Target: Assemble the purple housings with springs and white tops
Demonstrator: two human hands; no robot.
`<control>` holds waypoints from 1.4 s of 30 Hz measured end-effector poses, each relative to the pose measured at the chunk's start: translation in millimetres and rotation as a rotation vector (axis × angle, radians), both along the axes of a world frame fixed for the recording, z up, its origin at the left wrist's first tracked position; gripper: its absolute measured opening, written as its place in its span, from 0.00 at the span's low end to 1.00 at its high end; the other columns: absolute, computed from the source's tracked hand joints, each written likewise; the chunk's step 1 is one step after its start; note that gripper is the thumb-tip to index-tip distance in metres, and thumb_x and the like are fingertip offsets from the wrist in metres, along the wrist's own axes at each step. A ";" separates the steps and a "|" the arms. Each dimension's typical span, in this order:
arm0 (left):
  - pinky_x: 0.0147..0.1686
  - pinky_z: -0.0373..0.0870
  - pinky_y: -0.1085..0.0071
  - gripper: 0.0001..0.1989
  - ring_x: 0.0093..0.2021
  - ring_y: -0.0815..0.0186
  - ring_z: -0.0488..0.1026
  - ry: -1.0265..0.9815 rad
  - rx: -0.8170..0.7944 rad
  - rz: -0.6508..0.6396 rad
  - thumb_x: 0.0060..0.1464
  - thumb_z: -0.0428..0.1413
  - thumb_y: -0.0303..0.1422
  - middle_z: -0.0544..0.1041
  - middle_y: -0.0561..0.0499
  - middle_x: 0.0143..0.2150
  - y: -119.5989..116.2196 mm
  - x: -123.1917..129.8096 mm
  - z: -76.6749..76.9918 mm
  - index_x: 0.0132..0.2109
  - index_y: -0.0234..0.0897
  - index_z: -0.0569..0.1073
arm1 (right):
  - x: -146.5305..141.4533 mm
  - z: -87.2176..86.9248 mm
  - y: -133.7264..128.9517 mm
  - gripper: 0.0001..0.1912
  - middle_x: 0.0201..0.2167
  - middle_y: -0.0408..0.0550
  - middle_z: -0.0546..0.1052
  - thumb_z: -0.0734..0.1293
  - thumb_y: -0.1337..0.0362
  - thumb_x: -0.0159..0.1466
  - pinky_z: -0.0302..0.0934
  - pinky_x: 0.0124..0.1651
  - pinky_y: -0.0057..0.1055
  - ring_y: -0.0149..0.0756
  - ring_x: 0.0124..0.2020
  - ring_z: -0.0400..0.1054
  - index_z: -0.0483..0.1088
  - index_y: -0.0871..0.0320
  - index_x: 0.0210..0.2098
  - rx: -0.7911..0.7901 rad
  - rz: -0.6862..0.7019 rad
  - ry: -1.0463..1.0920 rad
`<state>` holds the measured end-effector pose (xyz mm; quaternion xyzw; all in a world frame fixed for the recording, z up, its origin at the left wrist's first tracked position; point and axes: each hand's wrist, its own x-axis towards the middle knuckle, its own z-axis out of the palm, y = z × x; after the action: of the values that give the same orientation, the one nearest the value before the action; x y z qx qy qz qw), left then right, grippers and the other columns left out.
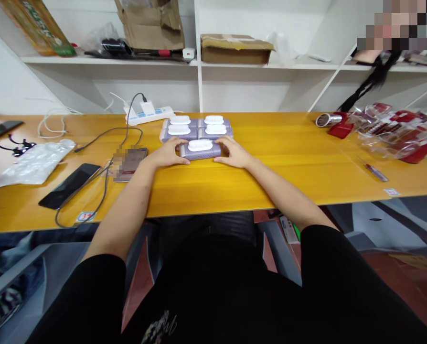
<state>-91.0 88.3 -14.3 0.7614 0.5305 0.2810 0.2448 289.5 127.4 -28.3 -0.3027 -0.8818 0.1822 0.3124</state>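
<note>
In the head view, a grey-purple block with a white oval brush on top sits on the yellow table. My left hand grips its left end between thumb and fingers. At the right end, my right hand has its thumb and fingers closed around the corner. Right behind it stand several more blocks of the same kind, in two columns with white oval tops.
Left of my arms lie phones, a dark cable and a bubble-wrap bag. A power strip stands behind. To the right are a screwdriver and red wrapped parts. Shelves line the back; another person is at upper right.
</note>
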 end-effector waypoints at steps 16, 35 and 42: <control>0.78 0.77 0.39 0.53 0.72 0.34 0.83 0.027 -0.073 -0.090 0.41 0.82 0.56 0.85 0.37 0.72 -4.9 4.8 7.9 0.72 0.44 0.82 | -6.1 -1.7 8.7 0.52 0.75 0.66 0.82 0.85 0.30 0.58 0.69 0.81 0.72 0.74 0.74 0.78 0.78 0.52 0.72 -0.101 -0.017 -0.082; 0.73 0.81 0.43 0.50 0.73 0.35 0.82 0.112 -0.089 -0.071 0.40 0.78 0.51 0.82 0.38 0.76 -4.0 -18.3 12.8 0.72 0.47 0.84 | 21.8 15.9 3.7 0.49 0.68 0.63 0.84 0.89 0.42 0.53 0.77 0.73 0.69 0.70 0.65 0.81 0.78 0.55 0.68 -0.239 -0.009 -0.107; 0.67 0.83 0.43 0.45 0.62 0.40 0.86 0.065 -0.166 -0.179 0.38 0.83 0.54 0.89 0.42 0.62 -14.1 -16.1 24.4 0.64 0.49 0.84 | 46.4 24.0 -0.2 0.58 0.77 0.62 0.81 0.91 0.40 0.52 0.73 0.80 0.74 0.74 0.74 0.78 0.78 0.50 0.77 -0.271 0.050 -0.102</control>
<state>-107.1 74.2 10.1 0.7916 0.4894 0.1883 0.3136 335.9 127.2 -4.3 -0.3288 -0.8711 0.2917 0.2191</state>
